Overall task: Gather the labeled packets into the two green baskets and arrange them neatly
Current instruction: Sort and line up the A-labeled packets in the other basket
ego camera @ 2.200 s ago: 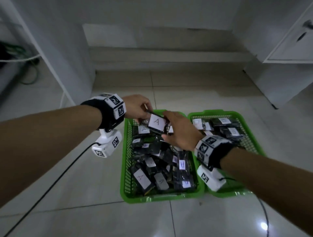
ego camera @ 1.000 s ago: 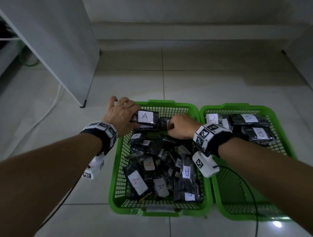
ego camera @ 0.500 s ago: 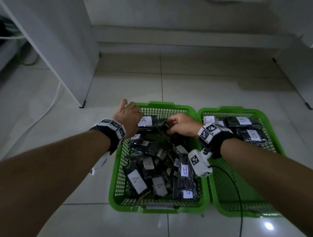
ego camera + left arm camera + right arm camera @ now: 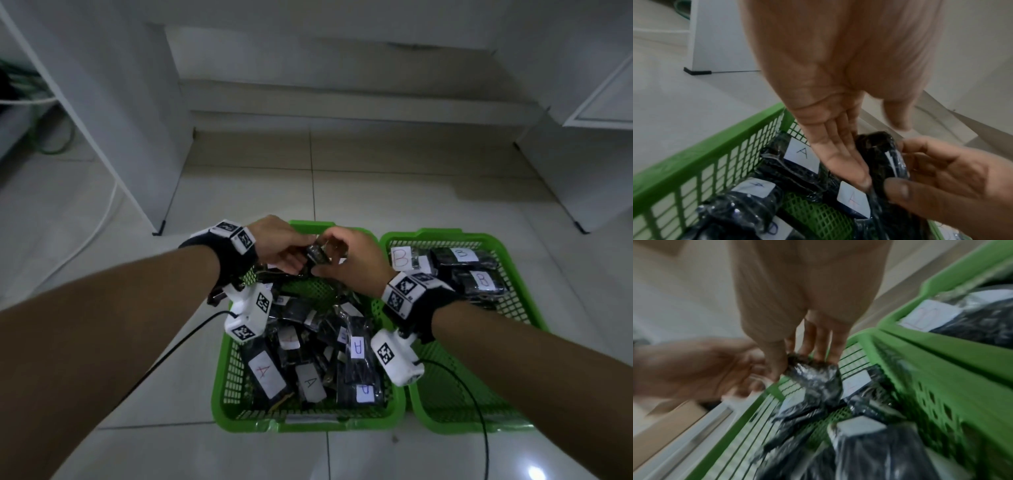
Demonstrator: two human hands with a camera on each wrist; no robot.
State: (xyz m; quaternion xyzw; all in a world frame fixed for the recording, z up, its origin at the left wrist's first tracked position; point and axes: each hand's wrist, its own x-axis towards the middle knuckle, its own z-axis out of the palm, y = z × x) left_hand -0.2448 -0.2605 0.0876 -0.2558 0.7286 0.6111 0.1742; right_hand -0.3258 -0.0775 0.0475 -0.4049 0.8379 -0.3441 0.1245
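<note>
Two green baskets stand side by side on the tiled floor. The left basket [image 4: 308, 425] holds a loose pile of black packets labelled A [image 4: 265, 375]. The right basket [image 4: 496, 240] holds packets labelled B [image 4: 479, 277] at its far end. Both hands hold one black packet [image 4: 318, 255] raised over the far end of the left basket. My left hand [image 4: 281, 246] has its fingers [image 4: 838, 154] flat along the packet [image 4: 879, 154], with the thumb above. My right hand [image 4: 349, 260] pinches the packet [image 4: 813, 378] from the other side. The packet's label is hidden.
A white cabinet panel [image 4: 137, 137] with a black foot stands to the far left. Another white cabinet [image 4: 582, 192] is at the far right. A low step [image 4: 342, 102] crosses the back. A white cable [image 4: 85, 246] lies on the left floor. Black wrist-camera cables hang by the baskets.
The right hand has lifted a black packet out of the left basket's far end. The left hand left the A packet in the far corner and came onto the lifted one.
</note>
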